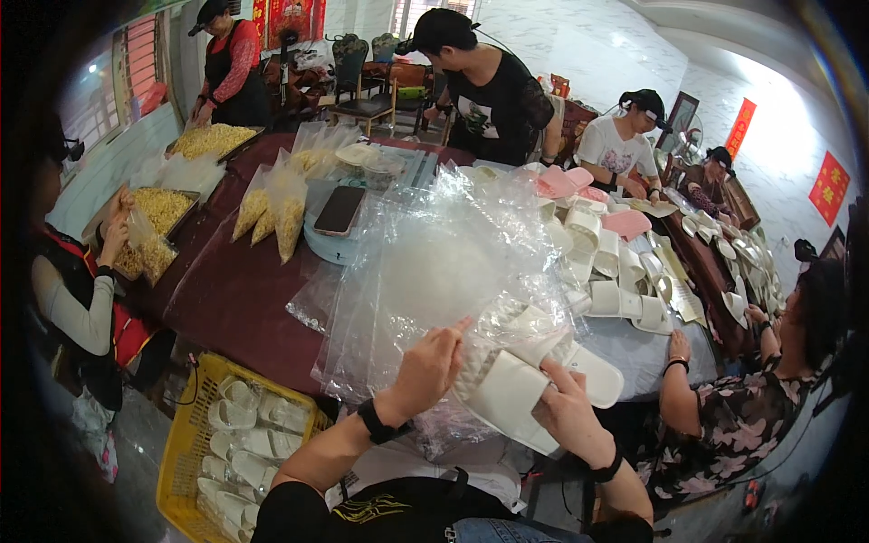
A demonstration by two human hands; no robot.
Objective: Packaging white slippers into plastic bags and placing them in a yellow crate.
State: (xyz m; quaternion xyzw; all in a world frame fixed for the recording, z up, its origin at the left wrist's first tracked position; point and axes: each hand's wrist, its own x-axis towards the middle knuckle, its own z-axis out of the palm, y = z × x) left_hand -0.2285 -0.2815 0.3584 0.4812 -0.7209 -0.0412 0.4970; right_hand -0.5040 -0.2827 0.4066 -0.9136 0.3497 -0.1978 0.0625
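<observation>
Over the table's near edge, a pair of white slippers (510,391) is gripped in my right hand (572,412), thumb on top and fingers around the side. The toe end of the pair appears to lie inside a clear plastic bag (496,324). My left hand (425,373) is closed at the left side of the slippers, its fingers bent and seemingly pinching the bag's edge; the exact grip is hard to make out. Beyond both hands spreads a stack of clear plastic bags (425,267), large and flat on the table.
White and pink slippers (608,258) are heaped to the right. A phone (339,211) rests on a round container behind filled bags (288,215). A yellow crate (181,452) with bagged slippers stands low at left. Several people work around the dark red table (213,303).
</observation>
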